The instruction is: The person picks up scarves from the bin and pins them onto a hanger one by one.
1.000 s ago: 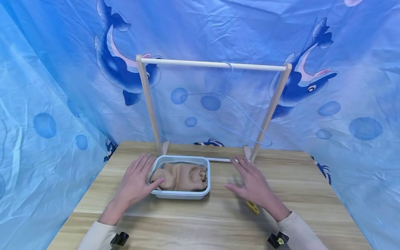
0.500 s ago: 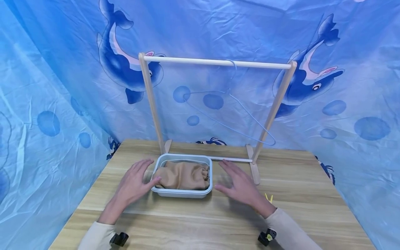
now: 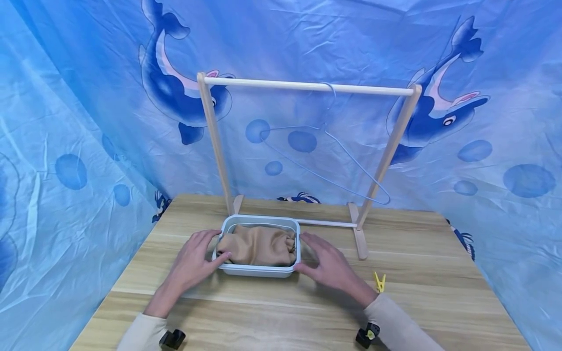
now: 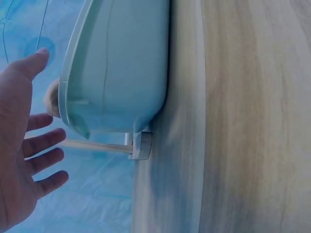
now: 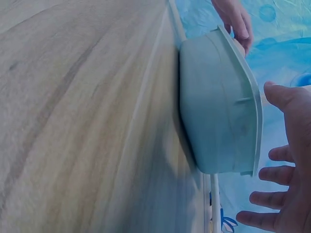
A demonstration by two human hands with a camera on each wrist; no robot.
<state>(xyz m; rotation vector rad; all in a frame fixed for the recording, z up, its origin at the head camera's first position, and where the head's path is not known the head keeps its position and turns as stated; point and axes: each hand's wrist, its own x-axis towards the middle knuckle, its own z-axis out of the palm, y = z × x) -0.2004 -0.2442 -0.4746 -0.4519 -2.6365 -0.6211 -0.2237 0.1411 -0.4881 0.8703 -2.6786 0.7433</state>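
A pale blue-grey plastic basin stands on the wooden table with a crumpled tan cloth inside it. My left hand is at its left end, fingers spread and thumb over the near left corner. At the opposite end, my right hand has its fingertips right at the rim. Both wrist views show the fingers loosely extended beside the basin's upper edge, not wrapped round it. In the right wrist view the left hand appears beyond the basin.
Behind the basin stands a wooden rack with a thin blue wire hanger on its top bar. A yellow clothespin lies on the table beside the right forearm. A blue dolphin-print curtain surrounds the table.
My right hand has moved left to the basin's right rim, uncovering the yellow clothespin. The left hand stays near the left end. The view has shifted slightly.
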